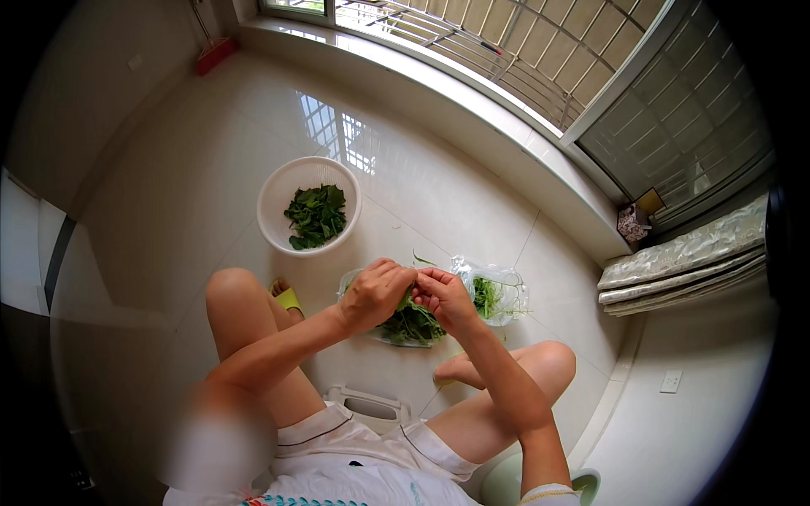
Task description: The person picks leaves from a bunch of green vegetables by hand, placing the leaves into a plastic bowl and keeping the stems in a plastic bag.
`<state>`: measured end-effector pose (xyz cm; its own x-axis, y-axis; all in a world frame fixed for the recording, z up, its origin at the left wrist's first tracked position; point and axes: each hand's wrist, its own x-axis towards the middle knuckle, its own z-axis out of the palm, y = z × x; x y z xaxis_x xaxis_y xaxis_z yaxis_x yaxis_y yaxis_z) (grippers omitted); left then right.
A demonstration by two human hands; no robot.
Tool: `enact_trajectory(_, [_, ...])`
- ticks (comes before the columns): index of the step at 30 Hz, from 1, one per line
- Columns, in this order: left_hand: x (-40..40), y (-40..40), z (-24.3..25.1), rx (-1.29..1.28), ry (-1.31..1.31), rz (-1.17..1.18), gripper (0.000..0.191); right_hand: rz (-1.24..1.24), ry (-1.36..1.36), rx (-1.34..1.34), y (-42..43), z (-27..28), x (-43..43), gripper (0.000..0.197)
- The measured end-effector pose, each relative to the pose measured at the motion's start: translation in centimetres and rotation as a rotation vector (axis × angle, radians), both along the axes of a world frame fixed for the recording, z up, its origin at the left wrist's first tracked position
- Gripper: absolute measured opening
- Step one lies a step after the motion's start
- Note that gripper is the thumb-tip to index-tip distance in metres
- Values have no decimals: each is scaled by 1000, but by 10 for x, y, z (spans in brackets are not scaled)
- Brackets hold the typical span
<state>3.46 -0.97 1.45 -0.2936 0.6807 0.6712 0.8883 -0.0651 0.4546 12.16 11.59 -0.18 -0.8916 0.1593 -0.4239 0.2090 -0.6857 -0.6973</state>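
Observation:
My left hand [374, 294] and my right hand [443, 296] meet at the fingertips above a heap of leafy greens [412, 324] lying on a plastic bag on the floor. Both hands grip a green stem, mostly hidden by the fingers. Right of my right hand, a clear plastic bag [514, 294] holds thin green stems and tendrils [486, 297]. Beyond my left hand stands a white plastic colander [270, 218] with dark green leaves [316, 216] in it.
A plastic stool [370, 405] shows between my legs. A pale green bucket [503, 481] stands at the lower right. Beyond are a window ledge [443, 95], a red broom [216, 55], a tissue box [633, 222] and folded patterned fabric [683, 259].

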Motion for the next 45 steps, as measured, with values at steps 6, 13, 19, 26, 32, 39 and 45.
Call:
enact_trajectory(6, [-3, 0, 2, 5, -27, -16, 15, 64, 12, 77, 6, -4, 1, 6])
enact_trajectory(13, [-2, -2, 7, -10, -31, -80, 16, -29, -33, 23, 2, -1, 0, 6])
enact_trajectory(19, [-3, -6, 4, -1, 37, -103, 20, -139, 30, -146, 10, -1, 0, 9])
enact_trajectory(26, [-4, -11, 1, 12, -74, -56, 18, -160, 114, -130, 33, 7, 2, 8])
enact_trajectory(32, [-8, -15, 2, -41, -254, 43, 19, -193, 153, -95, 44, 12, 10, 9])
enact_trajectory(39, [-29, -24, -3, 38, -1445, -112, 17, -234, 133, 313, 36, 21, -17, 6])
enact_trajectory(45, [-41, -49, -12, 42, -1718, -130, 20, -122, 385, 500, -7, 47, -99, 22])
